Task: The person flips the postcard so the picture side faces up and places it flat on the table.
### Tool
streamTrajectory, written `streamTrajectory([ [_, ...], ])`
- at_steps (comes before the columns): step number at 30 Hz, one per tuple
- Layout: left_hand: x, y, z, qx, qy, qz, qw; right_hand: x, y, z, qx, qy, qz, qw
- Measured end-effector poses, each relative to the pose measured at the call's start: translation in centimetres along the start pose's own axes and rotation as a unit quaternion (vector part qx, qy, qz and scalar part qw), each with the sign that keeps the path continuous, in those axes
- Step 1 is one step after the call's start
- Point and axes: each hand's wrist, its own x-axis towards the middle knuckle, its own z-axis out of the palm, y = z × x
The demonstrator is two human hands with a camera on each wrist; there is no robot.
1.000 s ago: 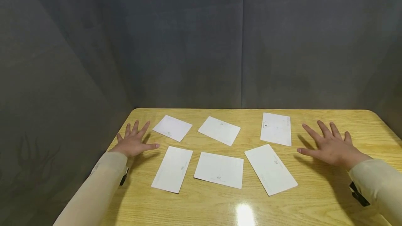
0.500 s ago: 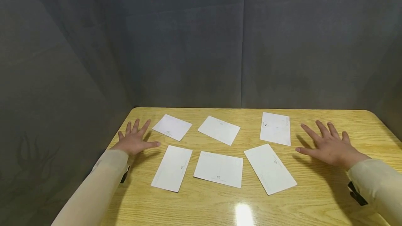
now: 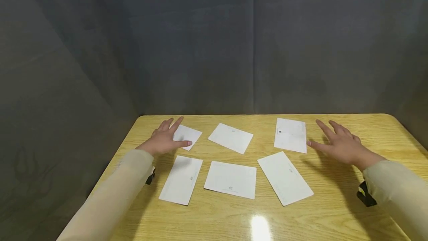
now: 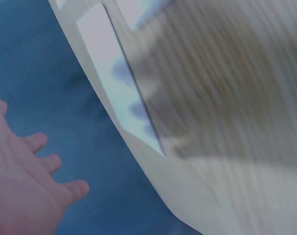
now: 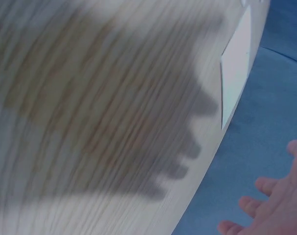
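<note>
Several white cards with small printed marks lie in two rows on the wooden table. My left hand (image 3: 164, 141), fingers spread, hovers over the left part of the back-left card (image 3: 188, 136) and covers some of it. Its shadow falls on that card (image 4: 116, 73) in the left wrist view. To the right of the back-right card (image 3: 290, 135) is my right hand (image 3: 341, 145), fingers extended and holding nothing, thumb tip right at the card's edge in the head view. The right wrist view shows the hand's shadow on the wood beside a card (image 5: 235, 68).
A back-middle card (image 3: 230, 138) and three front cards, the left (image 3: 181, 180), middle (image 3: 230, 179) and right (image 3: 285, 178), lie apart from one another. The wooden table (image 3: 214, 218) has rounded far corners. Dark grey cloth (image 3: 200, 47) hangs behind and at the sides.
My left hand has moved right and forward, from beside the back-left card to over it. My right hand has shifted slightly left and forward. The cards stay where they lay.
</note>
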Motion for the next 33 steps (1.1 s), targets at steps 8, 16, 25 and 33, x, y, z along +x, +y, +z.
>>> streamTrajectory([
  [8, 1.1, 4.5, -0.1, -0.012, -0.003, 0.045, 0.9989, 1.1, -1.7, -0.3, 0.063, -0.025, -0.002, 0.9977],
  [16, 3.7, 9.4, -0.6, -0.072, -0.032, 0.078, 0.9938, 1.7, -1.8, -0.1, 0.124, -0.047, 0.015, 0.991],
  [25, 6.0, 13.5, 0.9, -0.162, -0.041, 0.082, 0.9826, 2.1, -2.3, 0.7, 0.177, -0.039, 0.032, 0.983],
  [33, 7.5, 16.2, 3.7, -0.298, -0.032, 0.053, 0.9526, 2.1, -2.8, 0.6, 0.274, -0.044, 0.071, 0.9581],
])
